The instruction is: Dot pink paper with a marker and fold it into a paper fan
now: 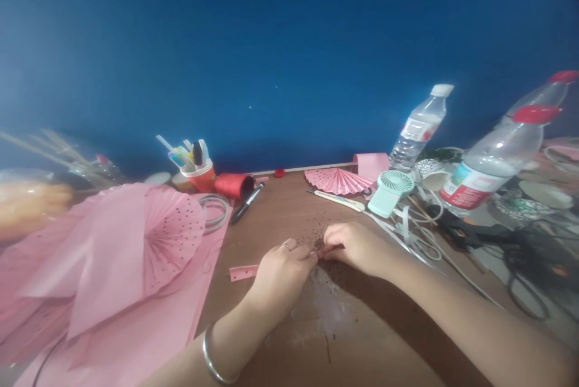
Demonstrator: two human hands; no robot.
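Observation:
A narrow folded pink paper strip (243,273) with dark holes or dots sticks out to the left from under my left hand (281,271). My left hand wears a ring and is closed over the strip, its fingertips meeting those of my right hand (357,248). Between the fingertips shows a small bit of pink, which my right hand pinches. The fingers hide most of the strip. Many tiny dark specks (310,233) lie scattered on the brown table (280,212) around both hands.
Pink sheets (108,254) and a pleated dotted fan (176,236) cover the left. Behind are a pen cup (199,179), red cup (233,185), black pen (246,203), cutter knife (339,201) and second fan (337,181). A mint handheld fan (391,193), cables and bottles (493,164) crowd the right.

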